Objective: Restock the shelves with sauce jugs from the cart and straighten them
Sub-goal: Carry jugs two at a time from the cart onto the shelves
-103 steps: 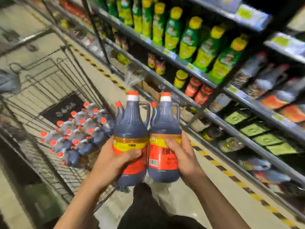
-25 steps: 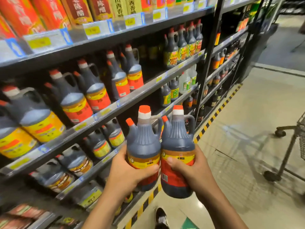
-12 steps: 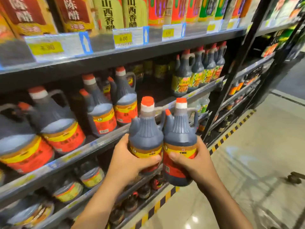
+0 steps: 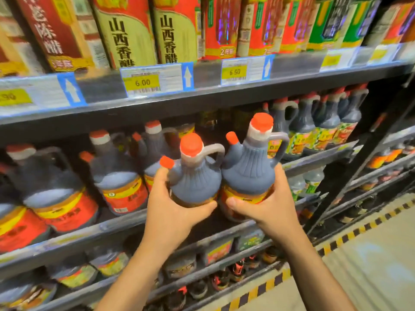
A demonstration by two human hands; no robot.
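While both jugs were full of dark sauce almost to the neck, each one seemed heavy for a single hand, and its smooth plastic body looked a little slippery. The left hand [image 4: 170, 209] was closed around the belly of the left jug [image 4: 195, 178], thumb across the front at the label; the right hand [image 4: 267, 205] was closed the same way around the right jug [image 4: 249, 169]. The two jugs touched each other between the hands and leaned slightly away from the person, in the air just in front of the middle shelf [image 4: 116, 225]. I think the loop handle [image 4: 215, 151] beside each neck would give a safer hold than the round belly.

Two jugs were held, each with one large orange cap [image 4: 190, 144] and one small spout cap. Beyond the left hand, about four similar jugs stood on the shelf; further ones were too blurred to count. Beyond the right hand stood a row of green-labelled jugs [image 4: 323, 122], number unclear. Above the hands, two price tags [image 4: 143, 83] were readable.
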